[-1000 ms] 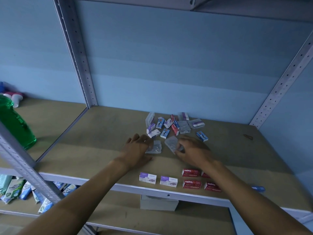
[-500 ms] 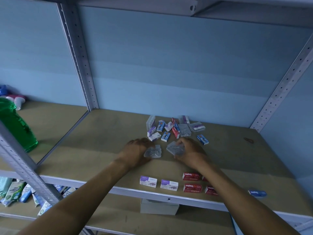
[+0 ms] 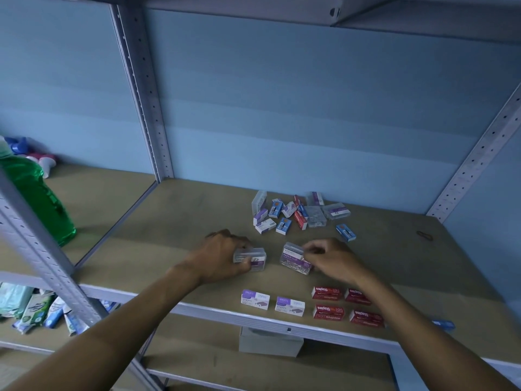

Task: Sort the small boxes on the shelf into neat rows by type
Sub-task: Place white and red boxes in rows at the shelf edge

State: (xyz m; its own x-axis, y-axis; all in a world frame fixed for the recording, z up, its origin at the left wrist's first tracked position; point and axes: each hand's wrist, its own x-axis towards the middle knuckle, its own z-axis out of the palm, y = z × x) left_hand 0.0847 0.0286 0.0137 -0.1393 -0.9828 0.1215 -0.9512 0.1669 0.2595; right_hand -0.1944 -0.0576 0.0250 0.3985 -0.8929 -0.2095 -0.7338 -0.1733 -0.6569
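Two clear paper-clip boxes sit mid-shelf, apart from each other. The left hand [image 3: 222,256] grips the left clear box [image 3: 251,259], fingers curled over it; the right hand [image 3: 332,258] pinches the right clear box [image 3: 296,259], which is tilted. Along the front edge of the shelf [image 3: 146,249] lie two purple-and-white staple boxes [image 3: 272,301] side by side, and to their right four red staple boxes [image 3: 348,306] in two rows. An unsorted pile of small boxes [image 3: 298,213] lies toward the back edge. A green bottle [image 3: 33,193] stands on the neighbouring shelf at left.
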